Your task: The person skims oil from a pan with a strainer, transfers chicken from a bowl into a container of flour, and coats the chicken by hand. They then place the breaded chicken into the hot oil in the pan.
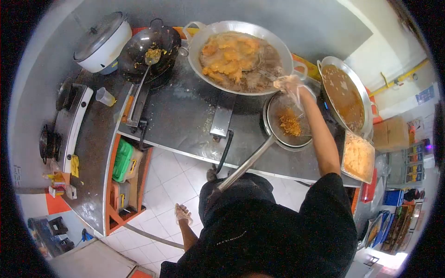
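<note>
My right hand, in a clear plastic glove, is closed at the right rim of a large wok of bubbling oil. It grips the handle of a metal skimmer, whose head is partly hidden in the oil. Golden-brown fried pieces crowd the wok's left and middle. Below my right forearm, a long-handled strainer with brown crumbs rests over a round pot. My left hand, gloved too, hangs low over the floor, fingers loosely apart and holding nothing.
A second pan of oil stands at right, beside a tray of pale, coated food. To the left are a dark wok with a ladle, a white cooker and a plastic cup. The counter edge runs before me.
</note>
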Action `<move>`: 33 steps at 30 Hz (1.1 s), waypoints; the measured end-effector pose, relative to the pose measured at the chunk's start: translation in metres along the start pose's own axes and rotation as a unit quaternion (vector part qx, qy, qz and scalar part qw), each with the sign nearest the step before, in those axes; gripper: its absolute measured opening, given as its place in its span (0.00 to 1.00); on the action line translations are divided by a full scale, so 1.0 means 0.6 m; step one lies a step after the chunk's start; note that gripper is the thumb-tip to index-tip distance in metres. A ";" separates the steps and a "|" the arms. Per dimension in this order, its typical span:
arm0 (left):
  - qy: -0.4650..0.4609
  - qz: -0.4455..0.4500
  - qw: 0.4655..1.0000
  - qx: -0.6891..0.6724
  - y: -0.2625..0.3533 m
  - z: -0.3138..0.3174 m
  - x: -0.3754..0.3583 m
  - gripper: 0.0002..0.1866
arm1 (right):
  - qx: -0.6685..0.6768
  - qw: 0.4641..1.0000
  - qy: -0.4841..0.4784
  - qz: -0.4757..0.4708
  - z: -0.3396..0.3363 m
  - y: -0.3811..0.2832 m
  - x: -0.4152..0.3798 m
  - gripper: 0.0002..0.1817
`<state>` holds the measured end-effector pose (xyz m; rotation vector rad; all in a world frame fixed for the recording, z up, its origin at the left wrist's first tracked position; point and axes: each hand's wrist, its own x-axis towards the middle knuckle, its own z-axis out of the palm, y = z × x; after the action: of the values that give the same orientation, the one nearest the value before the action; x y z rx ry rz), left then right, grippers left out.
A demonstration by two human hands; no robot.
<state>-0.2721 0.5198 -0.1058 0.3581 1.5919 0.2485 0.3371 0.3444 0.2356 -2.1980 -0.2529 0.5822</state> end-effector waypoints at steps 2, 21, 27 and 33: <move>-0.014 -0.019 1.000 0.011 0.004 -0.018 0.011 0.19 | -0.014 1.000 0.006 0.016 -0.028 0.035 0.000 0.12; -0.089 0.028 0.995 -0.042 0.049 -0.045 0.031 0.18 | -0.418 0.888 0.151 -0.121 0.038 -0.087 -0.095 0.12; -0.076 -0.011 0.997 0.020 0.025 -0.065 0.053 0.18 | -0.081 0.994 0.067 -0.028 0.024 0.035 0.050 0.20; -0.071 -0.026 0.996 0.047 0.029 -0.070 0.067 0.18 | 0.064 0.996 0.048 0.049 0.007 0.004 -0.065 0.08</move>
<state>-0.3140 0.5536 -0.1340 0.3976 1.4737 0.1063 0.3008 0.3313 0.2441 -2.1149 -0.0550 0.5312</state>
